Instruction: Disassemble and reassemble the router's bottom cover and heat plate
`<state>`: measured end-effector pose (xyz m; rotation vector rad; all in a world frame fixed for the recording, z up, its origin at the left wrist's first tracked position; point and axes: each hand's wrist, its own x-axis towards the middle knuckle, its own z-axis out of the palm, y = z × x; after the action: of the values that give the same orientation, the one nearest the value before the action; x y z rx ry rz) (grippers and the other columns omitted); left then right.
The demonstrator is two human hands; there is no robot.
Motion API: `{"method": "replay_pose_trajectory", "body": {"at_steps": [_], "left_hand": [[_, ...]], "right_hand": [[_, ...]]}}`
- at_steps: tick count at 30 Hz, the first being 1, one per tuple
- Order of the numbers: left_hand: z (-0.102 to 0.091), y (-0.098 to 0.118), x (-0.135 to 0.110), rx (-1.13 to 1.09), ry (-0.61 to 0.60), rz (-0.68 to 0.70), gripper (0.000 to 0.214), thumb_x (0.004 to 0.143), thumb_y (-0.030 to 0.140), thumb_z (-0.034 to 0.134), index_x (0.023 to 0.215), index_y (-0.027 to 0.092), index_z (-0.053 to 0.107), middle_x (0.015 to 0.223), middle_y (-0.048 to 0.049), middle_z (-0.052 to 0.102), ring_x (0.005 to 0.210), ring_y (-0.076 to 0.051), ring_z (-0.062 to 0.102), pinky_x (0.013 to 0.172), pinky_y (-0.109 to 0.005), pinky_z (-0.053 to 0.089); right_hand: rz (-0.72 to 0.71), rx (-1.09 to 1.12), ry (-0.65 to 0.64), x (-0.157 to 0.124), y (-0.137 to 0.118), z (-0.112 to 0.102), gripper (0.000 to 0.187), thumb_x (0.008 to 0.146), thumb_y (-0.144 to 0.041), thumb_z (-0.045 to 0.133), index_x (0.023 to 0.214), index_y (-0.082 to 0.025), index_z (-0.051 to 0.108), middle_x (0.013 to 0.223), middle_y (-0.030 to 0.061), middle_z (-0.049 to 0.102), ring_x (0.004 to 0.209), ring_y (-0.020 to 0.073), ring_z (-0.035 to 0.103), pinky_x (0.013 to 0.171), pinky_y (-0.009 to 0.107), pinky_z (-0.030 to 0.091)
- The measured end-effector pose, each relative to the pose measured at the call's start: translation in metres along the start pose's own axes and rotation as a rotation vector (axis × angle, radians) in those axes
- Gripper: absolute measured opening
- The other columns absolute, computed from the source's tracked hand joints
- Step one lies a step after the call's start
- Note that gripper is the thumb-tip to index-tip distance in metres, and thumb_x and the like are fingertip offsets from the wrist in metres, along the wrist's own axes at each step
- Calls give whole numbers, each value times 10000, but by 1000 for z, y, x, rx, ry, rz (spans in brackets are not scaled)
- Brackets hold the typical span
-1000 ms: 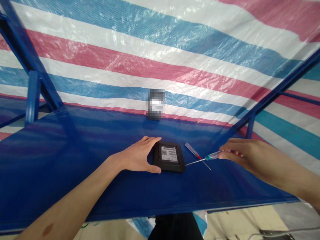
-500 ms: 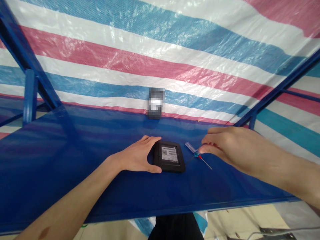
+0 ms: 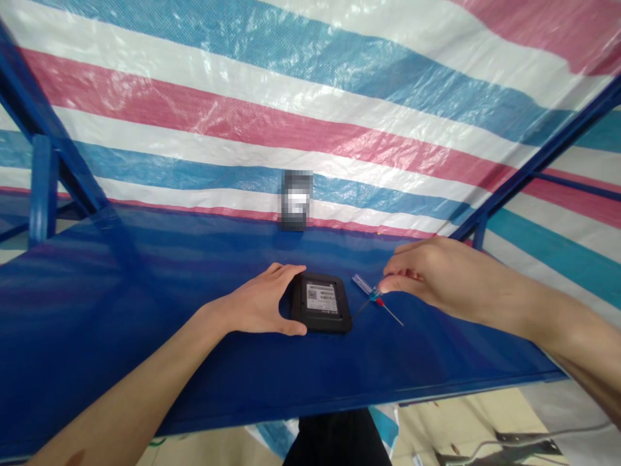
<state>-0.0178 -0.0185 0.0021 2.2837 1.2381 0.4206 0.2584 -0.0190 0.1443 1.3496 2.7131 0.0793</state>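
A flat black device with rounded corners and a white printed label lies on the blue table. My left hand grips its left side, with the fingers at the far edge and the thumb at the near edge. Pinched in my right hand is a screwdriver, its handle mostly hidden. The thin shaft slants down to the device's near right corner; whether the tip touches it I cannot tell. Beneath that tool lies a second screwdriver with a clear handle, a red collar and a thin shaft.
A blurred-out dark object stands at the table's back edge. Behind it hangs a striped plastic sheet. Blue metal posts rise at both sides. Below the front edge are my dark-clothed legs and a pale cable.
The whole view has shifted slightly, so everything sits a little further left. Both hands keep their grips, and the screwdriver shaft still points at the device's right side.
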Motion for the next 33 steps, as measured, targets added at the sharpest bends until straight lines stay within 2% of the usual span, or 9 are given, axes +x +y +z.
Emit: {"method": "replay_pose_trajectory", "body": {"at_steps": [6,10,13,15,18,21,26,30,33], "left_hand": [[1,1,-1,-5,3,-8,981,723,570,751,1514,193,311,1536,-147,437,1422,-370,382,1154,-488,371],[0,3,-1,-5,6,-16,979,712,554,756,1509,192,319,1525,-138,448,1411,-366,403,1150,-475,382],[-1,5,-1,-4,6,-23,975,702,550,760,1504,204,328,1518,-132,456,1399,-374,418,1129,-475,406],[-2,7,-1,-1,-1,-31,977,702,548,758,1506,202,324,1520,-136,454,1395,-377,421,1124,-485,412],[-3,7,-1,2,-15,-41,992,700,546,763,1510,188,315,1529,-142,437,1404,-374,405,1135,-487,403],[-1,5,-1,11,-15,-33,978,715,531,761,1511,189,308,1534,-143,422,1420,-363,381,1155,-479,380],[1,2,0,18,-15,-32,945,727,494,763,1504,218,302,1540,-131,421,1426,-367,370,1168,-511,363],[-1,4,0,15,-31,-41,946,726,454,778,1502,228,288,1539,-132,414,1426,-363,367,1185,-522,341],[-2,6,0,12,-51,-59,954,736,453,777,1510,230,268,1547,-128,393,1430,-355,359,1190,-514,343]], "right_hand": [[18,87,-17,1,4,0,364,901,-510,575,749,-247,774,709,22,767,619,201,695,560,274,438],[66,219,49,-10,23,10,356,868,-527,580,734,-254,767,740,33,781,644,224,712,560,288,473],[175,325,70,-26,43,34,348,858,-539,593,752,-260,774,770,41,790,678,248,727,601,311,507],[247,401,18,-39,52,57,347,829,-545,614,761,-252,787,772,45,796,688,259,733,604,315,512],[334,521,-21,-55,54,89,405,828,-575,597,774,-224,792,777,50,794,700,242,725,624,304,514],[379,594,-1,-63,51,106,462,844,-612,562,833,-206,784,798,59,788,661,218,695,590,294,500],[394,590,84,-67,62,104,488,840,-665,545,817,-232,769,761,51,775,618,221,681,575,315,510],[362,506,214,-64,75,94,481,828,-693,549,791,-265,765,787,61,791,707,282,722,652,372,537],[324,484,237,-56,79,88,442,853,-642,536,813,-268,768,830,60,798,751,296,731,696,387,537]]}}
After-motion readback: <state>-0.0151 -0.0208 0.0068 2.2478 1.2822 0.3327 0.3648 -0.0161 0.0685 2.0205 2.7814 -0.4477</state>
